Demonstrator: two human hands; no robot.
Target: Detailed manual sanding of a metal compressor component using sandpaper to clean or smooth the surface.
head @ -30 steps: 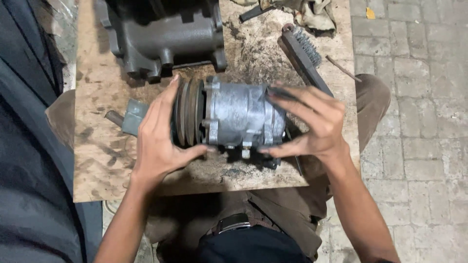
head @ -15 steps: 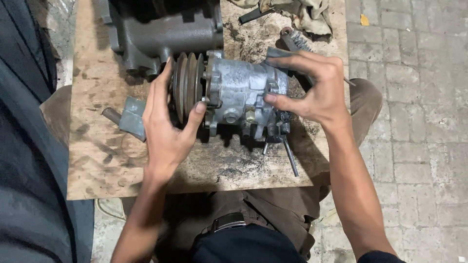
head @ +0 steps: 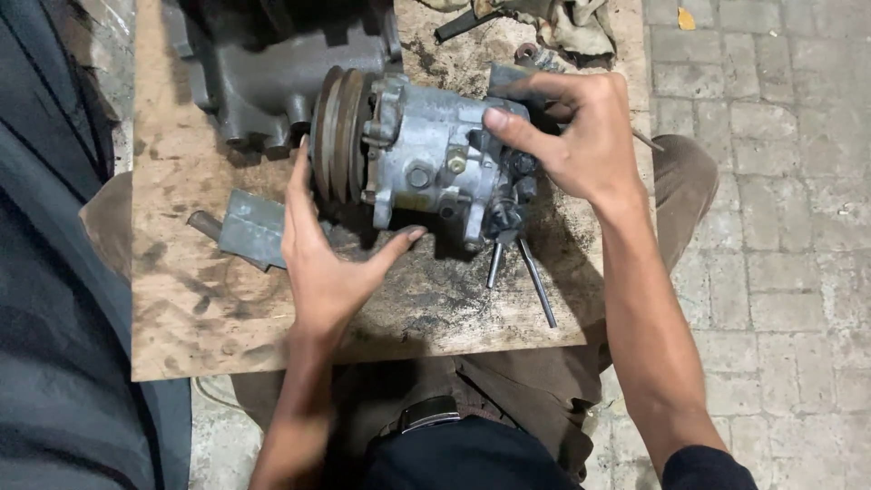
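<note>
- Here, a grey metal compressor (head: 434, 163) lies on its side on a stained wooden board (head: 181, 308), which rests across the person's lap.
- Its grooved pulley (head: 337, 136) faces left; the ribbed body points right.
- The left hand (head: 322, 249) is open, fingers spread, cupped at the pulley end. The index finger rises beside the pulley rim and the thumb reaches under the body, its tip touching the casing's lower edge. It props rather than clamps.
- The right hand (head: 581, 136) is closed over the compressor's right end from above, thumb pressed on the top of the casing, fingers curled round the far side.
- The two hands are well apart, one at each end of the compressor.
- Two thin metal rods (head: 526, 272) jut from under the right end and slant down over the board.
- A small grey metal bracket (head: 249, 227) lies on the board just left of the left hand.
- A larger dark casting (head: 263, 63) sits at the board's far edge, just behind the pulley.
- A dirty rag (head: 567, 23) and a dark tool (head: 463, 23) lie at the board's top right.
- To the right is grey paving (head: 780, 181); to the left, dark cloth (head: 54, 299).
</note>
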